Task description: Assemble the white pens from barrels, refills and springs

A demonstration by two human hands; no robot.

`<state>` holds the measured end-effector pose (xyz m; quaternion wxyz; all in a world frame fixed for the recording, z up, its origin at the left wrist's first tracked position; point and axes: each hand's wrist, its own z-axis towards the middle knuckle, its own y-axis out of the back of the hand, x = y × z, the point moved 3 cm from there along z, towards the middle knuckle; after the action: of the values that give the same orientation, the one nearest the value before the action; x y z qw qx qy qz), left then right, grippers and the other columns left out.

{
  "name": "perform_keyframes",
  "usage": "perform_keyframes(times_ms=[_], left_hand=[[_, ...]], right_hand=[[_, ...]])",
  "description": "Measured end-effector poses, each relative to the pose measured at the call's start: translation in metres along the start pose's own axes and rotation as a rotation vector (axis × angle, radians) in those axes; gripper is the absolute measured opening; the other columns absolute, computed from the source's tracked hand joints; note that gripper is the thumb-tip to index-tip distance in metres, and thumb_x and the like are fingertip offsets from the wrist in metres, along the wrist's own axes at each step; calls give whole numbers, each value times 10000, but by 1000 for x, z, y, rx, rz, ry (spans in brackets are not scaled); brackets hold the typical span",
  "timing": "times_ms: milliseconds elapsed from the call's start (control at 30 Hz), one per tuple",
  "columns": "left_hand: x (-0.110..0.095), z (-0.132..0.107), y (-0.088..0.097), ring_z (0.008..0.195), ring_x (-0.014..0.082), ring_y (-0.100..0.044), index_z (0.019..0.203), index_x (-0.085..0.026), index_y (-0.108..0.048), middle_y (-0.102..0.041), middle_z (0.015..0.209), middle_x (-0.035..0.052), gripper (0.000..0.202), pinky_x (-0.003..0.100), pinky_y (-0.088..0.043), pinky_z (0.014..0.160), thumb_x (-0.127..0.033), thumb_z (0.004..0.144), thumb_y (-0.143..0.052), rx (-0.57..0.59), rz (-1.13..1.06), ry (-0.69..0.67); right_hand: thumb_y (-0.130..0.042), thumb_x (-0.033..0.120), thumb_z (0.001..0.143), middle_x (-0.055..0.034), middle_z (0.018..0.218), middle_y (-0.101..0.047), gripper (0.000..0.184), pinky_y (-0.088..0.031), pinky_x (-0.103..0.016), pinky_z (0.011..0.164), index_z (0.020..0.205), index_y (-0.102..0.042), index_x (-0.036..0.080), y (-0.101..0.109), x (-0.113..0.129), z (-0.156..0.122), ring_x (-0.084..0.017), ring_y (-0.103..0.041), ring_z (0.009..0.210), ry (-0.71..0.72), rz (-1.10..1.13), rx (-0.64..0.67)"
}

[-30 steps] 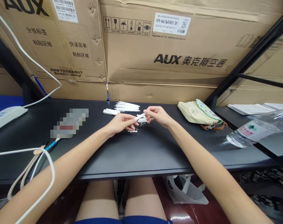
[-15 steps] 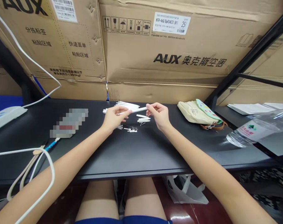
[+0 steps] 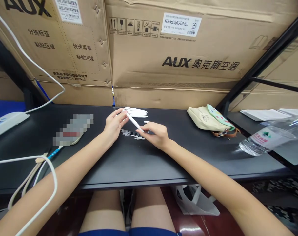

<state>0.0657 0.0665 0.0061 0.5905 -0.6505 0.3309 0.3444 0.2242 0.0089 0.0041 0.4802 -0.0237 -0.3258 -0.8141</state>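
Note:
A slim white pen [image 3: 134, 122] is held slantwise between my two hands, above the black table. Its upper left end is pinched by my left hand [image 3: 113, 124]. The fingers of my right hand [image 3: 156, 133] close on its lower right end. Behind it lies a pile of similar white pens [image 3: 136, 112]. Under and between the hands are thin dark pen refills [image 3: 134, 133] and small whitish pen parts [image 3: 139, 138]. My right hand partly hides other white pieces.
A cream pouch with a green flap [image 3: 209, 119] lies to the right, near a tipped water bottle [image 3: 264, 139]. At left are a blurred-out device [image 3: 73, 131] on a cable and a white power strip [image 3: 9, 123]. Cardboard boxes [image 3: 173, 75] stand behind the table [image 3: 139, 167].
The pen has turned from nearly level to slanting down to the right. My right hand has moved down and left, while my left hand has shifted slightly left.

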Motion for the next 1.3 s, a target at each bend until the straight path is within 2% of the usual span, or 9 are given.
perform_keyframes(times_ms=[167,300,500,667,867,1000,1133,1200,1300], left_hand=[[-1,-1,-1,711,107,-652,806,-120,-626,-677,766,29,156,262,-512,793,-57,676,-682,-2,6,-25],[-2,-1,0,748,124,-661,849,-132,-623,-680,780,29,232,280,-512,804,-80,643,-717,-12,0,-47],[-2,-2,1,771,134,-664,813,-131,-629,-681,774,31,203,279,-522,796,-96,634,-719,-27,8,-85],[0,0,2,720,120,-659,812,-118,-634,-679,764,35,183,274,-522,781,-81,648,-707,-29,3,-74],[-3,1,4,707,125,-663,906,-121,-601,-674,750,36,215,298,-533,785,-86,706,-673,-35,31,-85],[-7,1,8,776,172,-679,908,-123,-578,-677,800,79,140,312,-548,730,-191,792,-617,-60,127,-102],[-12,4,16,738,153,-673,853,-131,-562,-670,813,73,65,256,-545,637,-159,794,-565,-183,169,-175],[-13,6,18,681,131,-659,832,-132,-558,-656,780,52,52,219,-529,576,-139,785,-536,-225,195,-204],[-12,8,18,624,121,-631,806,-130,-567,-641,745,39,63,195,-503,500,-136,755,-532,-184,268,-265]], right_hand=[[-563,413,830,-42,635,-614,247,-475,-298,605,705,-619,208,-2,-3,-1,-145,-542,566,-64,11,24],[-559,430,826,-46,646,-615,264,-482,-309,622,709,-618,201,-3,-3,0,-146,-539,569,-107,44,34],[-570,406,820,-42,643,-629,244,-477,-296,599,692,-629,206,-1,-1,0,-140,-545,553,-105,25,1],[-583,397,810,-37,618,-623,239,-478,-296,578,675,-626,206,-4,-1,-2,-142,-547,542,-101,41,-5],[-603,394,793,-52,712,-655,210,-508,-303,613,750,-657,196,2,-4,0,-152,-582,586,-214,79,-132],[-655,467,738,-63,803,-665,290,-538,-331,696,803,-632,185,12,-31,4,-179,-635,694,-446,243,-254],[-686,576,636,-65,732,-666,446,-553,-350,688,779,-631,157,18,-70,9,-200,-651,712,-581,339,-282],[-702,579,600,-73,727,-677,472,-556,-349,689,774,-639,145,15,-88,12,-208,-663,718,-618,373,-231],[-698,535,609,-83,733,-698,426,-555,-348,702,766,-650,143,4,-107,17,-216,-676,731,-669,364,-69]])
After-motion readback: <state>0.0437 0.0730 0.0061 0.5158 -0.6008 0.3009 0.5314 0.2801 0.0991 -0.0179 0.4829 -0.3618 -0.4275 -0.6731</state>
